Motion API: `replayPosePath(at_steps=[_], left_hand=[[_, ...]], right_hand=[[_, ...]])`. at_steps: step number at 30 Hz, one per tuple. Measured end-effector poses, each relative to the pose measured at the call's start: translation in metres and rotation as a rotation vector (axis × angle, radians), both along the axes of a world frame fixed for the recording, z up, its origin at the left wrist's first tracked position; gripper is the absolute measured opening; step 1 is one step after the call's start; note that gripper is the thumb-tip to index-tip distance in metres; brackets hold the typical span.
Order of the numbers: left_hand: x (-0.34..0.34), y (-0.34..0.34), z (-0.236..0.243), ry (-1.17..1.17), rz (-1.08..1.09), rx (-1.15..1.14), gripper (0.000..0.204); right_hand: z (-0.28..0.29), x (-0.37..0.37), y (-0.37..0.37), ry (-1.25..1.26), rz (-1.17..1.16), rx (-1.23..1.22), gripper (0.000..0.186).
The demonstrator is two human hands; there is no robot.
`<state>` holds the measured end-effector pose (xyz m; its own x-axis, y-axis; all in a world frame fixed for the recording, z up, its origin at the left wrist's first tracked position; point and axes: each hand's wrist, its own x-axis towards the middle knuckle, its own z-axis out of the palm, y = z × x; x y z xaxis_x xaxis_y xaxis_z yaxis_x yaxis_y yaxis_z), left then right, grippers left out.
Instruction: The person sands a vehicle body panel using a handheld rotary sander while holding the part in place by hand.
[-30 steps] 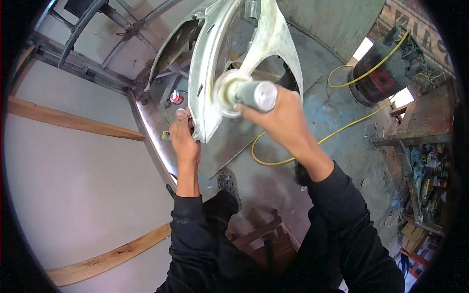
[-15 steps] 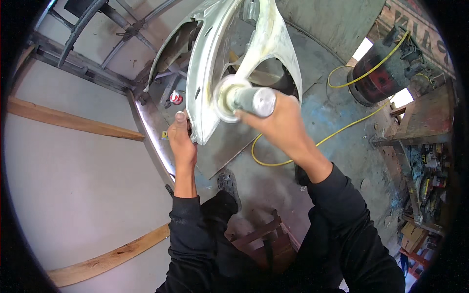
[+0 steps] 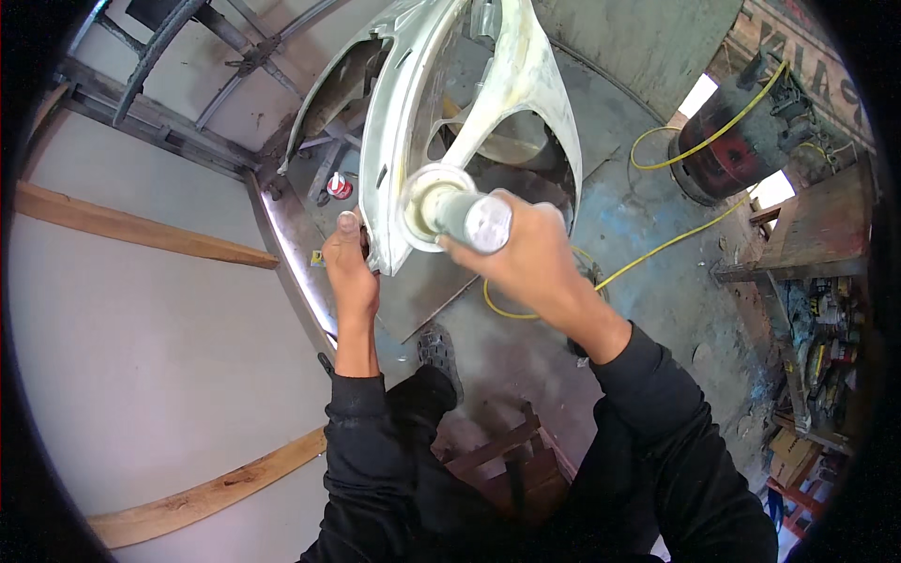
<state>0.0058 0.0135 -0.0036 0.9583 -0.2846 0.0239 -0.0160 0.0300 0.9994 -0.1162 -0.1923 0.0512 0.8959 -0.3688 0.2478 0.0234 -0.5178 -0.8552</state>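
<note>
A large curved vehicle bumper [image 3: 387, 159], white-grey with pale yellowish patches and wide openings, stretches from the top of the view toward me. My left hand [image 3: 351, 281] grips its near end from the left, thumb up along the edge and fingers partly hidden. Wrapped round the body of a sander [image 3: 479, 221] is my right hand [image 3: 540, 258]. The sander has a grey cylindrical body with a pale top and a wide round pad, which lies over the bumper's near part. Whether the pad touches the surface cannot be made out from above.
A yellow hose [image 3: 671, 246] loops over the concrete floor behind my right hand toward a dark red tank [image 3: 727, 136]. A small red-and-white can [image 3: 340, 186] stands left of the bumper. Cluttered shelves [image 3: 831, 347] line the right side; a pale wall panel [image 3: 169, 347] rises at left.
My right hand and the sander have shifted slightly left and nearer to me along the bumper. My left hand keeps its place on the near end.
</note>
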Motion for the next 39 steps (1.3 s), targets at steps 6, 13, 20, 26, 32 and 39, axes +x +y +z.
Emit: replayPosePath(at_steps=[6, 13, 20, 26, 32, 39], left_hand=[[-0.001, -0.006, 0.002, -0.057, 0.082, -0.053, 0.070], [0.003, -0.002, -0.001, -0.025, 0.021, -0.016, 0.069], [-0.006, -0.009, 0.009, -0.086, 0.051, -0.049, 0.074], [0.002, -0.005, -0.002, -0.075, 0.011, -0.018, 0.081], [-0.006, -0.013, 0.010, -0.056, -0.066, -0.043, 0.081], [-0.003, -0.009, 0.005, -0.053, -0.090, -0.069, 0.082]], right_hand=[[0.007, -0.001, 0.007, 0.050, 0.005, -0.065, 0.044], [0.016, 0.019, -0.029, -0.038, -0.094, 0.136, 0.041], [0.003, 0.009, -0.002, -0.051, -0.048, -0.029, 0.041], [0.004, -0.013, 0.026, -0.039, 0.061, -0.132, 0.042], [0.001, -0.016, 0.031, -0.069, 0.104, -0.226, 0.043], [0.010, 0.002, 0.005, -0.063, -0.034, -0.075, 0.039]])
